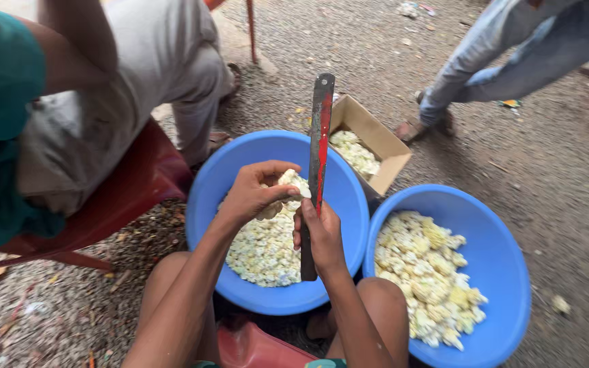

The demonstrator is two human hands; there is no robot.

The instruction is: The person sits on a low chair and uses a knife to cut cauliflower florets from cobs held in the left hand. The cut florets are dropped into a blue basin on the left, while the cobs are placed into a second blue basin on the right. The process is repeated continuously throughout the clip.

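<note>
at the far left a seated person [69,102] in a teal top and grey trousers sits on a red chair [131,191], whose edge and legs show over the gritty ground [69,300] strewn with small scraps.

right of the chair, the near-centre tub [240,272] is blue and round, with a heap of pale yellow-white florets [260,252] lying in its near half. over this tub the left hand [257,191] is curled shut around a floret piece [294,182], fingers wrapped over the top, pressing it against the blade [320,136]. the blade is a long flat metal strip, dark with a red streak, standing nearly upright from between the knees and pointing away to the far side. the right hand [322,235] is closed around the blade's lower part, just beside and touching the left hand's fingertips. both bare knees frame the tub's near rim.

just beyond the tub's far right rim lies a small cardboard box [390,146], open, tilted, with more florets inside.

right again, a second blue tub [506,272] touches or nearly touches the first; it holds a looser pile of yellower pieces [431,272].

at the far right top, another person's legs [499,61] in light jeans stand on the ground, one sandalled foot [420,126] near the box. a red object shows at the right edge, too cropped to tell.
</note>
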